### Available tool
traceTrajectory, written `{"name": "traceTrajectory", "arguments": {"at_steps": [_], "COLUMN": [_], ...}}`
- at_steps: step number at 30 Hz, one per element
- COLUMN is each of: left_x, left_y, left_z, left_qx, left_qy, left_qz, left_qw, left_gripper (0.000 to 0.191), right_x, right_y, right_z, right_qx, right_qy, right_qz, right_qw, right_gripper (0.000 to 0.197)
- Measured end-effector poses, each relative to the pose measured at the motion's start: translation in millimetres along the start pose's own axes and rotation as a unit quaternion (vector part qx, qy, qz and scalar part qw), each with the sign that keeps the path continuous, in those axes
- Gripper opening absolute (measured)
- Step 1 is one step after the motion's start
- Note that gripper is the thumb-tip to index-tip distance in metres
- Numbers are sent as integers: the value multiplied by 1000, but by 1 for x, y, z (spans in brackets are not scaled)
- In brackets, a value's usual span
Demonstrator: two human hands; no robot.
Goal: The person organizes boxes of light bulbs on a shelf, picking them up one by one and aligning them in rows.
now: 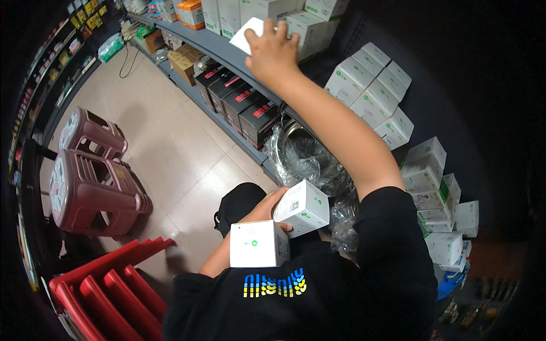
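At the top, my right hand (275, 51) grips a small white cardboard box (246, 36) from above, over the upper grey shelf (222, 49). Most of its fingers lie across the box, which is tilted. My left hand (277, 204) holds a white box (303, 211) with green marks and a printed code close to my chest. A second white box (252, 245) rests on my left forearm, against my black shirt. White cartons (303, 27) stand on the shelf just behind my right hand.
Below are black boxes (258, 119) with red print and plastic-wrapped metal basins (298, 157). More white boxes (371, 89) are stacked at right. Pinkish plastic stools (102, 192) and red plastic stools (111, 290) stand on the tiled floor (170, 149) at left.
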State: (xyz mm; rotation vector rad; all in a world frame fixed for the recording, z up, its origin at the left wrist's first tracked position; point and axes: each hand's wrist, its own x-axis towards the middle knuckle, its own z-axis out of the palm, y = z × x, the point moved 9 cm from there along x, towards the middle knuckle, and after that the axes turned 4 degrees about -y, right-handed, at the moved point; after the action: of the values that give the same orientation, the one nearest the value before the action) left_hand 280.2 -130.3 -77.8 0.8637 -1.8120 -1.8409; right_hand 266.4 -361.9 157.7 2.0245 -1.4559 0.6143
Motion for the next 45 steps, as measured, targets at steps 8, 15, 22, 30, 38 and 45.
{"name": "traceTrajectory", "arguments": {"at_steps": [8, 15, 22, 30, 38, 45], "left_x": [0, 2, 5, 5, 8, 7], "left_y": [-14, -5, -14, 0, 2, 4], "left_z": [-4, -4, -5, -3, -2, -7], "left_qx": [9, 11, 3, 35, -5, 24], "left_qy": [7, -4, -7, -27, -19, -39], "left_qz": [21, -13, -3, -72, -82, -47], "left_qw": [1000, 1000, 1000, 996, 996, 998], "left_gripper": [98, 100, 99, 101, 97, 103], "right_x": [17, 26, 10, -1, -4, -9], "right_y": [39, 112, 78, 51, 63, 94], "right_z": [10, 58, 39, 26, 28, 60], "right_qx": [122, 168, 46, 75, 102, 199], "right_qy": [-22, -176, -156, -71, -77, -68], "right_qz": [126, 268, 211, 204, 233, 279], "right_qw": [984, 932, 964, 973, 964, 937], "right_gripper": [74, 90, 92, 81, 81, 85]}}
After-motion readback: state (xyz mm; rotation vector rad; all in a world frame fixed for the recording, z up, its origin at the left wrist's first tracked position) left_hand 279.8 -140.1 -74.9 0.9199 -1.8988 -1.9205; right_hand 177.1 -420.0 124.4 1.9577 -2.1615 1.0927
